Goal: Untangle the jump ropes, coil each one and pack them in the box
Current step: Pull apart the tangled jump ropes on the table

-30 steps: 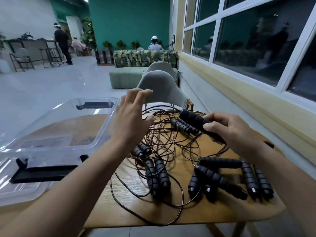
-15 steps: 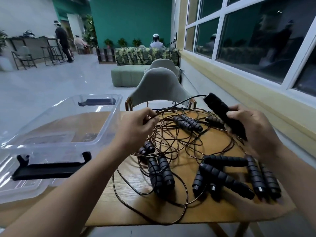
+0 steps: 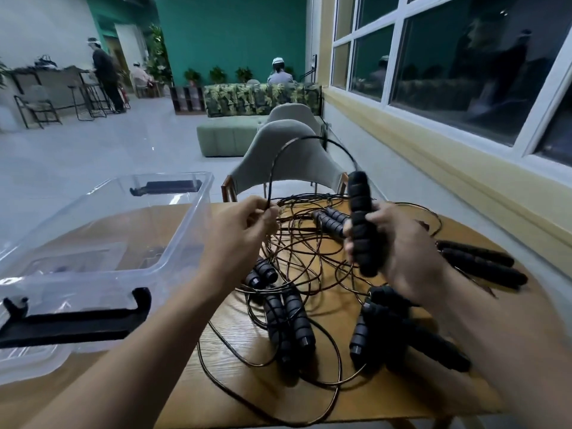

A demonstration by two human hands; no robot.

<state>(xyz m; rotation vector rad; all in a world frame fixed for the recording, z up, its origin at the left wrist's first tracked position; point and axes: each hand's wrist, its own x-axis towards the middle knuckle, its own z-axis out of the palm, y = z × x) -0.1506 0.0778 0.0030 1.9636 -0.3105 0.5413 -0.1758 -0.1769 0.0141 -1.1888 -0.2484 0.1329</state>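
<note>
Jump ropes point(image 3: 297, 252) sit as one tangled heap of thin cords and black foam handles on the wooden table point(image 3: 387, 394), just right of the open clear plastic box point(image 3: 185, 230). Right hand point(image 3: 402, 252) has its fingers wrapped round one handle point(image 3: 359, 212), held upright above the heap. Its cord point(image 3: 275, 168) arcs up and over to the left hand point(image 3: 238, 230), pinched between thumb and fingertips. Other handles lie flat around the heap. Grey chair point(image 3: 291, 156) stands behind the table.
</note>
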